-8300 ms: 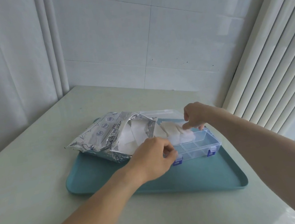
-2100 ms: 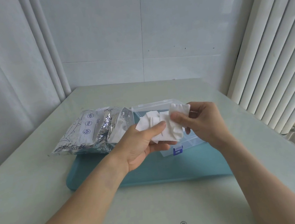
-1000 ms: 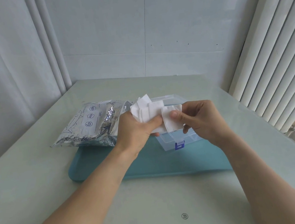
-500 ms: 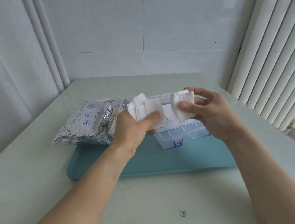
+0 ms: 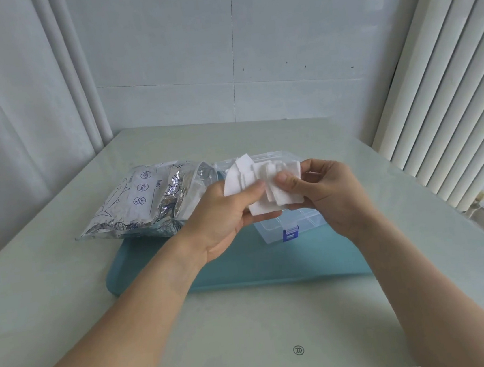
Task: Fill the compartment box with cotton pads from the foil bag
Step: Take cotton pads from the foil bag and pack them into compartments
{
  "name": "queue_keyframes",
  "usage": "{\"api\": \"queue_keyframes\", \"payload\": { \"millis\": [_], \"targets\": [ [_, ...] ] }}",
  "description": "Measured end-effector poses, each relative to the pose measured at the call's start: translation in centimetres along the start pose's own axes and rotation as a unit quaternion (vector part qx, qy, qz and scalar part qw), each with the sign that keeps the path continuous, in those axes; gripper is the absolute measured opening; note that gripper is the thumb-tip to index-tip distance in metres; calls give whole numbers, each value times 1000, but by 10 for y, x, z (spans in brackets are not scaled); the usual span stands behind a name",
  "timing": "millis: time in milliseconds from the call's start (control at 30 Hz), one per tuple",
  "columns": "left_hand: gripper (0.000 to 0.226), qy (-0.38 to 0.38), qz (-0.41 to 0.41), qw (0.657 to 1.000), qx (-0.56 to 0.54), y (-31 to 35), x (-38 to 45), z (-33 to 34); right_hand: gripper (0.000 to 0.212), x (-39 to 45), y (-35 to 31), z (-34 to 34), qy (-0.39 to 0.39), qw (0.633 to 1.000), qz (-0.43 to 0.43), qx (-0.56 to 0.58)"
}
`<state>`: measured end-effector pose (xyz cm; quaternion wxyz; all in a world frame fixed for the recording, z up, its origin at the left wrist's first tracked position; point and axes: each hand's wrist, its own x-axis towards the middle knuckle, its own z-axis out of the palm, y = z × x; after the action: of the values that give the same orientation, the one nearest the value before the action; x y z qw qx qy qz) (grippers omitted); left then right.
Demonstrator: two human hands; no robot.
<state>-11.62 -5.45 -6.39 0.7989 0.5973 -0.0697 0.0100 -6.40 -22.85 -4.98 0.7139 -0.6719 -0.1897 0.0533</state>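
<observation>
Behind the pads (image 5: pixel 260 185) pinched between left hand (image 5: pixel 226 212) and right hand (image 5: pixel 324 192), most of the box (image 5: pixel 292 227) stayed hidden, its compartments' contents untellable, and the hands covered the tray's (image 5: pixel 153 265) middle.

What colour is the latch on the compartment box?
Blue, on the clear compartment box's front edge; the latch shows in the head view.

bare forearms (image 5: pixel 125 332), apparently sleeveless

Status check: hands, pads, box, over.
Left hand and right hand both pinch the cotton pads, held above the compartment box. Foil bag lies left. Nothing blocking.
</observation>
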Motion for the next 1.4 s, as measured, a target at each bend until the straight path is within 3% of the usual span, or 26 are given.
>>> {"api": "queue_keyframes", "payload": {
  "millis": [67, 367, 600, 667, 800, 967, 1200, 1400],
  "targets": [
    [25, -15, 0, 1000, -1, 0, 0, 0, 26, -1, 2, 4, 27, 999, -26, -26],
    [25, -47, -5, 999, -10, -1, -3, 2, 21, 2, 10, 8, 68, 993, -63, -76],
    [28, -15, -19, 999, -38, 0, 0, -1, 22, 6, 8, 4, 92, 985, -120, -81],
    [26, -8, -17, 999, -26, 0, 0, -1, 24, 6, 7, 0, 80, 988, -105, -86],
    [23, 17, -13, 1000, 9, -2, 0, 0, 29, 4, 5, -4, -21, 997, -65, -35],
    [19, 60, -10, 998, 19, -2, 0, -2, 15, 8, 1, -11, 19, 997, -81, 1],
    [18, 76, -5, 997, 34, -4, 1, 0, 16, 5, 3, -7, -73, 995, -37, 52],
    [17, 58, 8, 997, 46, -5, 1, 0, 12, 6, 9, -3, -16, 994, -86, -64]
  ]
}}
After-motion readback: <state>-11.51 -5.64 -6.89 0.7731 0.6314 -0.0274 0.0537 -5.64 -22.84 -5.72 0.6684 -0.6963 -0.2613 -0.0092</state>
